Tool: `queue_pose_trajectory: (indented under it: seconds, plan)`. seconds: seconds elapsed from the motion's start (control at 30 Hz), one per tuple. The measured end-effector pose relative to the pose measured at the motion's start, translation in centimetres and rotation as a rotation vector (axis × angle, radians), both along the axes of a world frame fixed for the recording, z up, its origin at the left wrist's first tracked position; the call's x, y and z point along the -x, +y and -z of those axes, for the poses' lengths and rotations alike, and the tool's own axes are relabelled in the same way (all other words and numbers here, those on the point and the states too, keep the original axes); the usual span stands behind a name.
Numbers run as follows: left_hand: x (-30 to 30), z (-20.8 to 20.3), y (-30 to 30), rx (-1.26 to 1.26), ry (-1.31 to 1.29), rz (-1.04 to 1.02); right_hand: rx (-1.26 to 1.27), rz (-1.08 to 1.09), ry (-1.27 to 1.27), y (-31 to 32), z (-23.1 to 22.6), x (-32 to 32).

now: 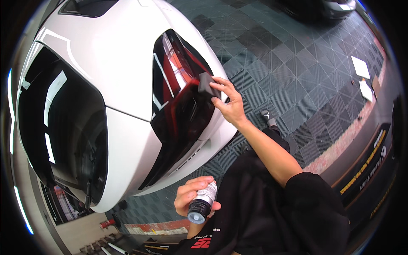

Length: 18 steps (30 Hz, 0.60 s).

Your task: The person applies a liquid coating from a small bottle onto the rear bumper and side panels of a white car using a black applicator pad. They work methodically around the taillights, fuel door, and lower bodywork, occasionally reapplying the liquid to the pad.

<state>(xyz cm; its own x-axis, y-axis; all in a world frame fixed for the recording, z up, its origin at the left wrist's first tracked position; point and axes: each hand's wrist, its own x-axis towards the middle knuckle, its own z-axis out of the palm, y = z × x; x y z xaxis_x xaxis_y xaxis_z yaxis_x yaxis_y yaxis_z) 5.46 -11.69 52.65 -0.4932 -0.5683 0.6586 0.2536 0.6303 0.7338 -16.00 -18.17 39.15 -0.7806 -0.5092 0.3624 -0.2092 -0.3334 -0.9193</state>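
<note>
My right hand [231,102] is closed on a dark block-shaped sponge applicator [207,86], thumb on one side and fingers on the other. The sponge rests against the glossy dark red tail light [182,102] of a white car [127,55], near the light's outer edge. Lower down, in front of my body, my left hand [191,194] wraps round a small bottle [206,195] with a silvery label and a black neck. The bottle is tilted, its pale round end facing toward me. My left palm is mostly hidden behind it.
The car's dark rear window [70,114] lies at the left. Ribbed grey floor tiles [272,72] stretch to the right, with white sheets [360,67] on them. Another dark vehicle [335,8] stands at the top right. Dark panels with lettering [365,170] line the right side.
</note>
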Motion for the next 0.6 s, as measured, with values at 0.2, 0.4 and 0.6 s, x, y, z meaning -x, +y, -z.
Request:
queue_pose_trajectory:
  seconds: [0.2,0.4,0.6]
  plan:
    - [6.2,-0.9,-1.8,-0.008,-0.012,0.02,0.098,-0.387,0.08,-8.0,-1.8,7.3]
    - [11.4,-1.9,-3.3,0.035,0.045,-0.099,0.048,-0.403,-0.058,-18.8,-1.7,11.5]
    - [14.1,-2.3,-3.8,0.14,-0.167,-0.313,-0.009,-0.342,-0.085,-17.7,-0.8,10.3]
